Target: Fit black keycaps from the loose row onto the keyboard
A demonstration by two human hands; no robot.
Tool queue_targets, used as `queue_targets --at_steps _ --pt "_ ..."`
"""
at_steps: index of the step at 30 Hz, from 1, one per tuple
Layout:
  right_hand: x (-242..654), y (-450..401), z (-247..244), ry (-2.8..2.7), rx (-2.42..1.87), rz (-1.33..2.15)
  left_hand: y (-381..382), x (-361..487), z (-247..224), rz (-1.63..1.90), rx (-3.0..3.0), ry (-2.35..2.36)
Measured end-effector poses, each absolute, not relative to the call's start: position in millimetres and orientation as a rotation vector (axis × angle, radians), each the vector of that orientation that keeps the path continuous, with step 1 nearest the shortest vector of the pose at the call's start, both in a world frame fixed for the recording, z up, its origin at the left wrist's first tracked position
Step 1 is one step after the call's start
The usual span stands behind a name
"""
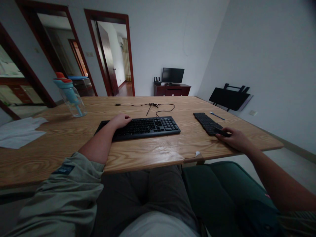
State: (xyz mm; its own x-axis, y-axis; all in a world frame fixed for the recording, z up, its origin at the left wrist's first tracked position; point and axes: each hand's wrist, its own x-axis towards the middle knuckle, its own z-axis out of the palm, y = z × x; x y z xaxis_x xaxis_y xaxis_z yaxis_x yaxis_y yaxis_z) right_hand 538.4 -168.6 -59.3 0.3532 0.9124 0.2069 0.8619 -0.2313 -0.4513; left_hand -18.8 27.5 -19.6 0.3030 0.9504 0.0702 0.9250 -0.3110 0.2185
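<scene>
A black full-size keyboard (148, 127) lies on the wooden table in front of me. My left hand (120, 121) rests over its left part, fingers curled and thumb against the index finger; whether anything is between them is hidden. To the right lies a thin dark keyboard-like panel (206, 122), slanting towards me. At its near end my right hand (234, 138) is closed on a small black oblong piece (223, 132), which overlaps or touches the panel. A blue-handled brush (217, 115) lies just beyond the panel.
The keyboard's black cable (154, 105) lies bundled behind it on the table (158, 149). A clear bottle (72, 98) with a red and blue lid stands at the left, near white paper sheets (21, 131). A small white scrap (197, 153) sits at the front edge.
</scene>
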Motion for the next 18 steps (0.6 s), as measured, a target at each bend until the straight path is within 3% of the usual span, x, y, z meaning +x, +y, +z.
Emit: queue_targets --at_steps 18 --pt "539.6 -169.6 -62.7 -1.565 -2.055 0.119 26.8 -18.8 -19.1 0.303 2.393 1.750"
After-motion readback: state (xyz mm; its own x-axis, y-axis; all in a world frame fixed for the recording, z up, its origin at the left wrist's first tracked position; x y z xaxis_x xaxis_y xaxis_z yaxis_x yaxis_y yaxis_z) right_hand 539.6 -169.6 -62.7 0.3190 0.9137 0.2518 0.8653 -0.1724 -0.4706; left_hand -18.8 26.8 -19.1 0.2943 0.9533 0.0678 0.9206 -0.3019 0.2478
